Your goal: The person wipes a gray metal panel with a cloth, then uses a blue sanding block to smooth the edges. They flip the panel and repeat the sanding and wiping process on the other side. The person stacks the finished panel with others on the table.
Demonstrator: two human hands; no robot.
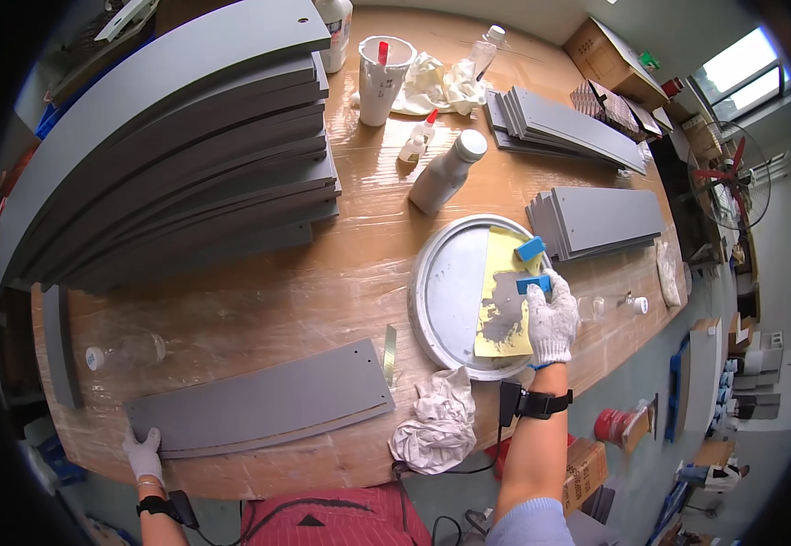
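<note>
1. Clock face over the view, twelve at top. The right hand [554,318], gloved, at half past three, pinches a small blue block [532,286] between thumb and fingers above a yellow sheet [490,338]. A loose pinch could drop the block into the grey paste [506,305].
2. A second blue block [530,248] lies just beyond, toward two o'clock; a careless knuckle could knock it off the white round lid [431,305] beneath the sheet.
3. The curved grey panel [259,398] lies flat between seven and eight. The gloved left hand [143,453] touches its eight-o'clock corner; whether it grips or only presses, I cannot tell. A light hold could let the panel skid on the plastic-covered table [222,318].
4. Paste on the right glove could mark the panel's face.
5. The crumpled rag [436,423] at half past five could catch a passing wrist strap [544,404].
</note>
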